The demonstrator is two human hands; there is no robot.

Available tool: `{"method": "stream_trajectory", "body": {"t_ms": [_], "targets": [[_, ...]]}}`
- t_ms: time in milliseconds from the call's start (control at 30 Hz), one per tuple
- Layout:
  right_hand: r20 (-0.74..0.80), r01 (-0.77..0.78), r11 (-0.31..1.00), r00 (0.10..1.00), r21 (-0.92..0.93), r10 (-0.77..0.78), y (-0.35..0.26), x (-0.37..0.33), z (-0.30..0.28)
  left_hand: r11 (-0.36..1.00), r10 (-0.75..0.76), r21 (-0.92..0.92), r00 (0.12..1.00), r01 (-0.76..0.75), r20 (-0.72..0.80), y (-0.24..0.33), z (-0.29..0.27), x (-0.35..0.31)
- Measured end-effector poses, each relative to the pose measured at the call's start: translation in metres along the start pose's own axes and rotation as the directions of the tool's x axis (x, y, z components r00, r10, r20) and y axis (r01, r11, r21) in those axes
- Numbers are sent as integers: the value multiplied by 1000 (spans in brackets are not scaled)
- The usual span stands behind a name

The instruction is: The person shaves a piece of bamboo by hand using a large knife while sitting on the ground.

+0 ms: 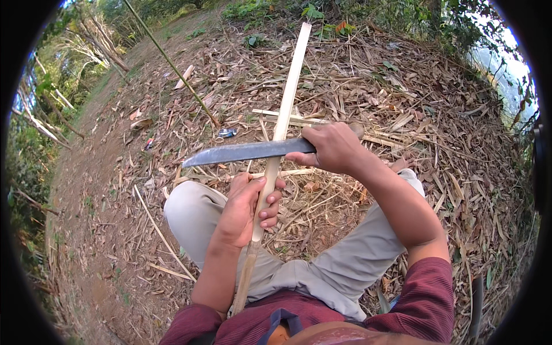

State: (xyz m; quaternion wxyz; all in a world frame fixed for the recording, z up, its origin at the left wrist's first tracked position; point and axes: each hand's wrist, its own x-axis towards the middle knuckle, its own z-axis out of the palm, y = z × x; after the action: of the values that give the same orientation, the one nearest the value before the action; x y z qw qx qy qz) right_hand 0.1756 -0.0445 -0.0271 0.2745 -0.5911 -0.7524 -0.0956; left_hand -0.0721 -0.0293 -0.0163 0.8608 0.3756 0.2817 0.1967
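Observation:
A long pale bamboo strip [292, 77] runs from my lap up and away, slightly to the right. My left hand [251, 208] is closed around its lower part, and its browner near end rests against my body. In my right hand [334, 148] is a machete, gripped by its handle, whose rounded end shows past the fist. The dark machete blade [236, 153] lies across the strip just beyond my left hand, its tip to the left. Blade and strip appear to touch. My bent legs [195, 210] are on either side.
Dry leaves and shavings cover the sloping ground. Several cut strips [299, 121] lie crosswise beyond the blade. A thin green pole [172, 66] leans at the far left, near a small blue packet [227, 133]. A slim stick [164, 233] lies left of my knee. Bushes edge the ground.

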Motion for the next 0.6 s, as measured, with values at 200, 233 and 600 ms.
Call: {"method": "stream_trajectory", "body": {"t_ms": [200,233,600], "targets": [[76,55,998,996,-4,-55,-39,-16,15,917,105,399,967,-4,-232,-15,4,1],[46,51,999,998,6,-51,-41,-17,17,883,282,453,911,-123,-302,-26,12,5],[-167,96,993,980,-73,-107,0,-15,10,330,647,910,762,-251,-25,-41,34,11]]}}
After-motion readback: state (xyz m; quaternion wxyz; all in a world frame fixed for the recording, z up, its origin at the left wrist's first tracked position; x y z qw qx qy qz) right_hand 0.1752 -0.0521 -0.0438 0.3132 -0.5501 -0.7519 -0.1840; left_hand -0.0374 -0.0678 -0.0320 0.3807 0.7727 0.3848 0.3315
